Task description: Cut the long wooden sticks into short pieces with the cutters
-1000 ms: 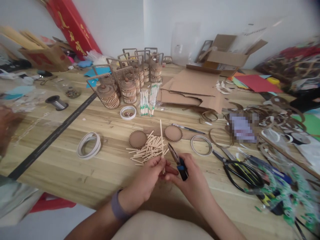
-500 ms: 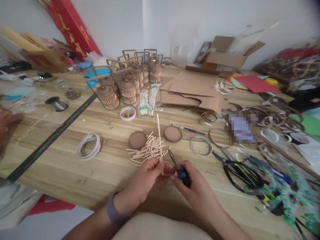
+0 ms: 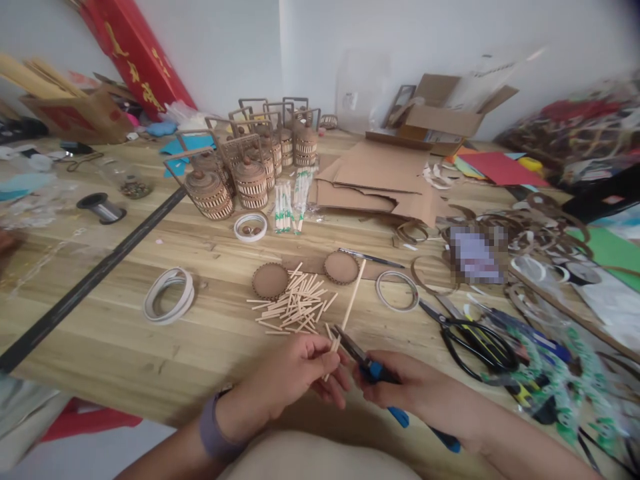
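My left hand [image 3: 300,370] pinches a long thin wooden stick [image 3: 354,293] near its lower end, with a short stick piece beside it at the fingertips. The long stick slants up and to the right. My right hand [image 3: 410,383] is wrapped round blue-handled pliers [image 3: 356,350], whose jaws meet the stick just above my left fingers. Beyond my hands lies a loose pile of short cut sticks [image 3: 300,303]. Two round brown trays with notched rims border it: a left tray [image 3: 270,281] and a right tray [image 3: 341,267].
Small lidded baskets [image 3: 253,183] with handles stand at the back, near wrapped chopsticks [image 3: 283,210] and cardboard sheets [image 3: 380,167]. Tape rolls [image 3: 169,297] lie left, another tape ring [image 3: 397,291] right. Black scissors [image 3: 475,343] and brown strips [image 3: 530,220] crowd the right side.
The long stick has tipped from upright to a rightward slant. The pliers' jaws have come onto it, and their blue handles now show below my right hand, which has shifted right.
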`<state>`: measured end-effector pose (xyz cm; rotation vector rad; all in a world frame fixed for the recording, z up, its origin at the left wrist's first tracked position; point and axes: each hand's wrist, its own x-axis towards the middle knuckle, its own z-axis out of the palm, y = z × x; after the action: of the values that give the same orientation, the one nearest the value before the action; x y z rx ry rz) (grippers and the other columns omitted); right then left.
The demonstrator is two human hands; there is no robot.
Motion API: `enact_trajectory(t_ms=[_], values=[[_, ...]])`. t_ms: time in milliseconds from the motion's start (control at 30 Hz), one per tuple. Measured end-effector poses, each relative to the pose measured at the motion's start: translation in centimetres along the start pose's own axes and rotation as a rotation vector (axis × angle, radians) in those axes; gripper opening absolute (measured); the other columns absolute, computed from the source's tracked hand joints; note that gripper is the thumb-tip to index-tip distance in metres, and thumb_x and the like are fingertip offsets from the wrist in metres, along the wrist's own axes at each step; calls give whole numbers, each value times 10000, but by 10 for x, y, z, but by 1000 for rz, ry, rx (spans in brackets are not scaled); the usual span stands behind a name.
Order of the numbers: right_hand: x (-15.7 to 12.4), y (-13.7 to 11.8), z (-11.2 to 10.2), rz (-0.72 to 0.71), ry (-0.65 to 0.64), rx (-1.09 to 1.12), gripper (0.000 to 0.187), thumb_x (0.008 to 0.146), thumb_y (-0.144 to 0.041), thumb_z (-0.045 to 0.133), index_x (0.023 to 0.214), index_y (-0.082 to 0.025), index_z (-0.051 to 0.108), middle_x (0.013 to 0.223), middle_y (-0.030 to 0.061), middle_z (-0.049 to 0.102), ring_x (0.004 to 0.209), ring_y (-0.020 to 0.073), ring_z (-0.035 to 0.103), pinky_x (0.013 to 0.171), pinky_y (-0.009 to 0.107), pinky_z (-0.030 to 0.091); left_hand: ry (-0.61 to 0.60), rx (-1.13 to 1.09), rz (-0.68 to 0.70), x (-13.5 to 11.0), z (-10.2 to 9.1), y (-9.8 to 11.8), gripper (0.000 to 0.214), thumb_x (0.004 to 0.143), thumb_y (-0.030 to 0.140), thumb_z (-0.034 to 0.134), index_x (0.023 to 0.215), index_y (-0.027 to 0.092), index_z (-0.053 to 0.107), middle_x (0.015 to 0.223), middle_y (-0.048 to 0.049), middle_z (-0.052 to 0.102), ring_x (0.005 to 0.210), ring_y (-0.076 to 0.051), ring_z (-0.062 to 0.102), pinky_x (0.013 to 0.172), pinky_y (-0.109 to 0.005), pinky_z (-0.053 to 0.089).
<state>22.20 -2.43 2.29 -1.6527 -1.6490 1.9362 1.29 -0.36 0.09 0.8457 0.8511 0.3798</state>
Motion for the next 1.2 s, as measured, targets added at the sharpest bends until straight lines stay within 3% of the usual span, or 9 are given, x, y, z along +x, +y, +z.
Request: enact_trajectory(t_ms=[400,700,900,1033,1200], values=[[4,-8,4,-36,0,99,132,671,-242,545,789,-201,588,689,-51,502,669,122,465,609,231,371,-67,14,-59,-2,4,5,475,709,603,681,842,153,603,671,-10,655,520,-119,589,537,-247,406],[6,-11,5,-28,-15,60,177,663,-284,566,818,-203,592,707,-34,551,683,144,472,629,248,376,-132,16,-52,1,4,0,478,704,629,665,803,169,582,627,1,632,488,-120,564,505,-246,385],[9,-12,6,-82,-45,-24,141,614,-191,589,753,-208,603,659,-41,570,641,142,469,587,236,372,-150,38,-43,2,4,1,485,706,645,655,774,170,585,618,1,615,471,-118,547,498,-249,379],[11,-8,11,-72,14,-113,150,591,-150,542,729,-209,540,649,-59,508,624,125,431,573,227,343,-143,56,-45,1,5,1,462,721,627,642,760,170,582,612,5,609,465,-107,535,500,-241,369],[10,-6,15,-141,59,-152,46,684,-193,537,705,-208,499,656,-51,498,649,132,426,591,234,332,-143,87,-28,0,5,-2,460,735,622,624,800,170,573,617,9,607,469,-100,527,496,-237,358]])
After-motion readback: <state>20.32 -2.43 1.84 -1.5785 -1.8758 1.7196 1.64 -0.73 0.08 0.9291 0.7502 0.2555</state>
